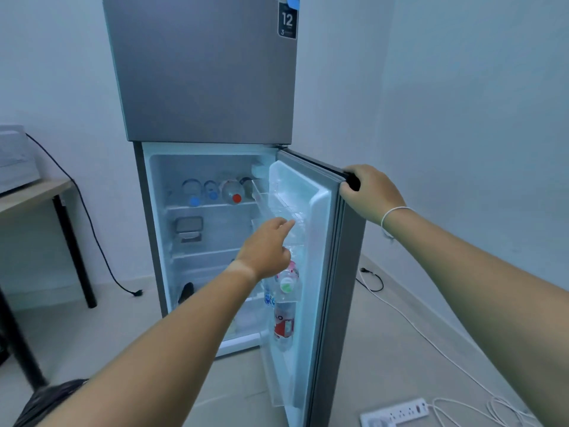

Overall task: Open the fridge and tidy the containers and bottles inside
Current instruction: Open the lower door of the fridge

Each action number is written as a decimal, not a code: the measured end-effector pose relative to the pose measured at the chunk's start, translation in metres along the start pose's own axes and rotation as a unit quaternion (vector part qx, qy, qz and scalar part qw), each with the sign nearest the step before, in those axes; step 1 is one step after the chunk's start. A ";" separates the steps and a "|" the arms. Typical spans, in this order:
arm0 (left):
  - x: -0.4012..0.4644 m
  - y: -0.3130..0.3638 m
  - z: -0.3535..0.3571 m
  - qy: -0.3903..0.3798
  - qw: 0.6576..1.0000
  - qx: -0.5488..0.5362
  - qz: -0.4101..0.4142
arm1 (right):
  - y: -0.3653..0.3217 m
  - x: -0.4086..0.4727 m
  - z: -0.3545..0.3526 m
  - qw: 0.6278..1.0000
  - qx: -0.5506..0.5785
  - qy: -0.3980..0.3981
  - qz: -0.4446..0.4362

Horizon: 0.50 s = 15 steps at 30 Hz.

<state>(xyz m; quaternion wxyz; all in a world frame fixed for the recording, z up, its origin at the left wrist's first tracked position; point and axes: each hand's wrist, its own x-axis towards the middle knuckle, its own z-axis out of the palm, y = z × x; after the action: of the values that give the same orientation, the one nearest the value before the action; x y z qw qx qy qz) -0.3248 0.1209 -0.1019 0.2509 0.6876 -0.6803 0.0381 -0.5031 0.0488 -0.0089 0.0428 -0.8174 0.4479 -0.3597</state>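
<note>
Pale walls and a beige floor (pixel 385 349) are seen around a grey two-door fridge (pixel 203 72); upper door is shut, lower door (pixel 320 241) is swung open to the right. Right hand (pixel 371 192) is placed on the top outer corner of the open door, fingers wrapped over its dark edge; a white band (pixel 392 212) is worn at that wrist. Left hand (pixel 268 248) is held out toward the clear door racks (pixel 277 201), fingers loosely curled and slightly apart, nothing gripped; whether the fingertips touch the rack cannot be told.

Inside, on the top shelf (pixel 212 206), several bottles are laid on their sides with caps toward the camera: two with blue caps (pixel 194 201) at left, one with a red cap (pixel 236 198) to the right. On the middle shelf a grey lidded container (pixel 189 226) is seen, with a smaller item beneath it, blurred. A dark object (pixel 186 292) is seen low at the left of the compartment. In the lower door rack, upright bottles are held: one with a green-marked cap (pixel 287 286) and one with a red label (pixel 284 326), partly hidden by the left wrist.

At left a wooden counter (pixel 34 192) on black legs carries a white appliance (pixel 15 158), with a black cable (pixel 92 229) trailing to the floor. A white power strip (pixel 395 414) and white cords are seen on the floor at lower right.
</note>
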 end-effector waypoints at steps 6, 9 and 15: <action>0.012 0.020 0.009 -0.044 0.998 -0.014 0.037 | 0.027 0.006 -0.010 0.997 -0.064 0.003 0.038; 0.012 0.015 0.012 -0.055 0.997 -0.008 0.053 | 0.030 0.009 -0.012 0.995 -0.081 0.035 0.040; 0.006 -0.031 0.008 -0.051 0.998 -0.021 -0.037 | 0.006 0.024 0.013 0.988 -0.147 0.026 -0.031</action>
<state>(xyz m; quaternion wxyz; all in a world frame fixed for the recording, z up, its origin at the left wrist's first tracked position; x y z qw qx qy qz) -0.2970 0.1102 -0.1157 0.2312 0.7081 -0.6669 -0.0210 -0.4910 0.0236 -0.0081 -0.1004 -0.8190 0.4710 -0.3120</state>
